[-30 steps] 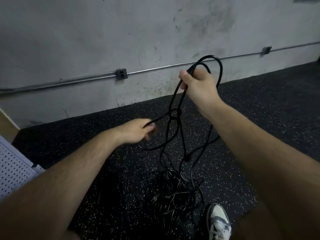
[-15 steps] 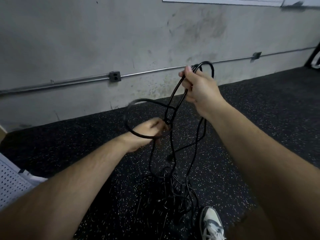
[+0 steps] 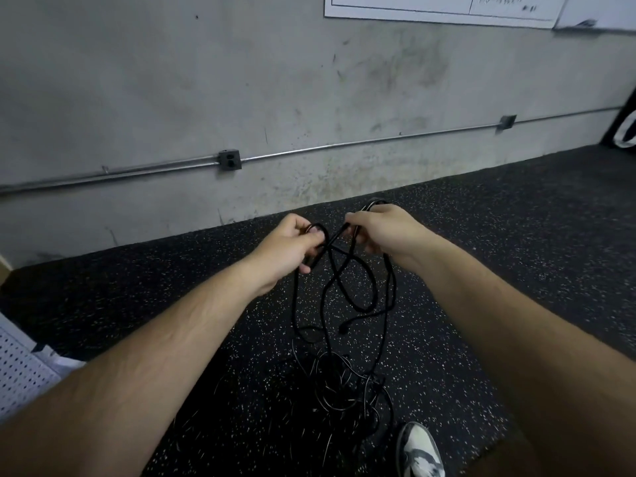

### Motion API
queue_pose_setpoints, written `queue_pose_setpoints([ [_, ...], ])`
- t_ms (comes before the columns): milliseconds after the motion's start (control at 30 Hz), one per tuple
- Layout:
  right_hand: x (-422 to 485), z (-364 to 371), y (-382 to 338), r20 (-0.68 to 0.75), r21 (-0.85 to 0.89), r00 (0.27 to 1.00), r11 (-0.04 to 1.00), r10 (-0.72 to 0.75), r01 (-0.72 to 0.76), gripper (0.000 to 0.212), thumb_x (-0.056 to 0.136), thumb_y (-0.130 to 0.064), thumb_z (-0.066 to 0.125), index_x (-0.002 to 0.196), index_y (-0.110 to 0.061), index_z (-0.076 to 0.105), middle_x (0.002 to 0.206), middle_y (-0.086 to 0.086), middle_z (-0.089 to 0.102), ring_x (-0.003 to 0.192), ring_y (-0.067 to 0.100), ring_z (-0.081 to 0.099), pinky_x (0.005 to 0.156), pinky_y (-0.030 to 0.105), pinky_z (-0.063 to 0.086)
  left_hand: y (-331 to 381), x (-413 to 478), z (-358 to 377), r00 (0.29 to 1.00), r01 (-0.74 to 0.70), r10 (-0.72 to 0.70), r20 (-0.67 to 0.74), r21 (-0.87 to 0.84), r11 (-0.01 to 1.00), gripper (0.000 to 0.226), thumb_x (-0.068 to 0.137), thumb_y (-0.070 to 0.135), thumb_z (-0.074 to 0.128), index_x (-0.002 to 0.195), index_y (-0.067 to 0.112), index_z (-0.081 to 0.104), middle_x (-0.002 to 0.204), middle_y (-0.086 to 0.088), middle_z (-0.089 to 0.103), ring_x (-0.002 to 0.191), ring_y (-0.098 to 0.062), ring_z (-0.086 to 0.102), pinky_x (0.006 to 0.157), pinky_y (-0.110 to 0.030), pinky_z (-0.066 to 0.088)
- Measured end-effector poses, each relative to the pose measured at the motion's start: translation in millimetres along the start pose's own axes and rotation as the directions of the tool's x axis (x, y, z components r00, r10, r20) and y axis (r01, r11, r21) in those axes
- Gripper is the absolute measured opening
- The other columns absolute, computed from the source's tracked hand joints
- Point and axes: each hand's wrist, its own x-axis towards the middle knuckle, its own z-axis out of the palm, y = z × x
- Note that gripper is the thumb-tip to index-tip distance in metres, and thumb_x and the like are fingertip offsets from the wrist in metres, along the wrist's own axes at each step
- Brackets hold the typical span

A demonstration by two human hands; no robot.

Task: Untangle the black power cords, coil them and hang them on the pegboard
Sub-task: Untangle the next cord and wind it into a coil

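Black cords [image 3: 335, 382], black floor [image 3: 516, 235] speckled white, stained grey wall [image 3: 172, 80], white hole-dotted pegboard [image 3: 20, 376].

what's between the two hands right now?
Head view: a short stretch of black cord spans the gap from the left hand to the right hand, both gripping it. Its loops hang below toward the tangled pile on the floor.
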Motion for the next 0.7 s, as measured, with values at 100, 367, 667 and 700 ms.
queue_pose_setpoints([
  [100,1.1,6.6,0.6,0.039,0.083,0.999,0.996,-0.021,0.017,0.024,0.100,-0.024,0.065,0.101,-0.001,0.069,0.097,0.017,0.071,0.066,0.016,0.054,0.061,0.030,0.052,-4.3,-1.4,-0.3,0.997,0.006,-0.012,0.071,0.084,0.996,0.028,0.096,0.025,0.070,0.117,0.020,0.053,0.109,0.001,0.069,0.096,-0.014,0.065,0.071,-0.034,0.054],
  [367,-3.5,12.9,-3.9,0.052,0.073,0.994,0.993,-0.093,0.089,0.026,0.104,-0.031,0.057,0.097,-0.010,0.071,0.089,0.002,0.074,0.066,0.012,0.053,0.060,0.029,0.049,-8.1,-6.5,-6.4,0.999,-0.041,0.034,0.025,0.414,0.909,0.018,0.104,0.039,0.055,0.106,0.021,0.056,0.074,0.003,0.058,0.060,-0.013,0.053,0.056,-0.029,0.042],
  [667,-15.2,5.1,-11.5,-0.178,-0.808,0.983,0.576,-0.037,-0.124,0.060,0.095,-0.068,0.049,0.092,-0.009,0.059,0.095,0.004,0.065,0.084,0.024,0.064,0.071,0.035,0.051,1.5,-5.4,-11.0,0.973,-0.102,0.164,-0.161,0.335,0.937,0.013,0.098,0.029,0.067,0.091,0.019,0.066,0.079,-0.001,0.063,0.067,-0.016,0.054,0.057,-0.030,0.036],
  [700,-14.8,7.8,-11.6,-0.128,-0.791,0.984,0.612,-0.124,-0.026,0.051,0.095,-0.059,0.056,0.107,-0.009,0.057,0.110,0.006,0.061,0.096,0.026,0.062,0.079,0.038,0.053,3.1,-6.2,-11.0,0.971,-0.107,0.170,-0.170,0.328,0.939,0.012,0.098,0.029,0.068,0.091,0.019,0.066,0.081,-0.001,0.065,0.069,-0.017,0.057,0.059,-0.030,0.038],
])
